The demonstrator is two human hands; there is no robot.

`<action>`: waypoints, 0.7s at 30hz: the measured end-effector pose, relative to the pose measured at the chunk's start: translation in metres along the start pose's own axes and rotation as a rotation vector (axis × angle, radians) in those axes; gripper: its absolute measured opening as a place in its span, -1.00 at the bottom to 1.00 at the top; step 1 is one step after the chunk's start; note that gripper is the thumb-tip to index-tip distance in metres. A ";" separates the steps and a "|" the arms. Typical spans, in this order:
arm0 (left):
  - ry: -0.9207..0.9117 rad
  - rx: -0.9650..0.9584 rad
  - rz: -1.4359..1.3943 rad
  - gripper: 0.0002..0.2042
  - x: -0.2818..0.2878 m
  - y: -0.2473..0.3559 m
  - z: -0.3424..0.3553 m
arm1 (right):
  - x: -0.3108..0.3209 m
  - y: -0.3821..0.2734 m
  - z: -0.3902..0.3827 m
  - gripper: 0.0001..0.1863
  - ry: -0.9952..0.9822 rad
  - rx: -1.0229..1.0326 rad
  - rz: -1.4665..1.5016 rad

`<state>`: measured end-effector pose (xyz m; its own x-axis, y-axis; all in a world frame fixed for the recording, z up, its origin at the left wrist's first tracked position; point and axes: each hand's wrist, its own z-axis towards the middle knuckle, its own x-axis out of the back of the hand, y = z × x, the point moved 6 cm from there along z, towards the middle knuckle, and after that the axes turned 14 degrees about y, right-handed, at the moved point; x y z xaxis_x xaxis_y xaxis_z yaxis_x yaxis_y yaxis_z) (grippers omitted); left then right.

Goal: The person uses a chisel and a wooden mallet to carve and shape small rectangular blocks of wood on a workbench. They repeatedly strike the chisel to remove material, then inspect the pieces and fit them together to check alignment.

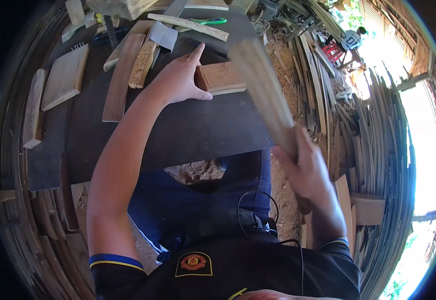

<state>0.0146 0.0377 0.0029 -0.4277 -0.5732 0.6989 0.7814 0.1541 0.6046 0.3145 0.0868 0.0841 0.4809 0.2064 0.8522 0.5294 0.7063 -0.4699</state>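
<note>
My left hand (183,77) is at the left end of a reddish-brown wooden block (223,77) lying on the dark worktable (198,127). Its thumb rests along the near side and the fingers reach round the far side, holding the block. Raised in my right hand (305,167) is a long wooden bat (263,90), gripped by its narrower lower end. The bat is smeared by motion, and its wide end overlaps the block's right end in view, so I cannot tell whether they touch.
Left of my forearm lie wooden boards (123,82), a chisel (163,36) with a wide metal blade, and a panel with pegs (65,77). A green-handled tool (208,21) lies behind. Stacked timber strips (378,150) stand at right. Another person (352,40) sits far right.
</note>
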 end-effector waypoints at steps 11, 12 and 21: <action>-0.012 0.057 0.000 0.28 -0.004 -0.004 0.002 | 0.039 0.013 0.013 -0.67 0.589 0.091 0.438; -0.016 0.056 -0.001 0.27 -0.001 -0.001 0.002 | 0.011 0.011 0.017 -0.65 0.376 0.196 0.144; -0.042 0.100 -0.008 0.27 0.004 -0.001 0.001 | 0.054 0.000 0.024 -0.61 0.329 -0.039 0.019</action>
<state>0.0114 0.0363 0.0050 -0.4543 -0.5406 0.7081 0.7295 0.2304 0.6440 0.3238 0.1138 0.1356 0.6874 -0.0147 0.7261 0.5413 0.6770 -0.4987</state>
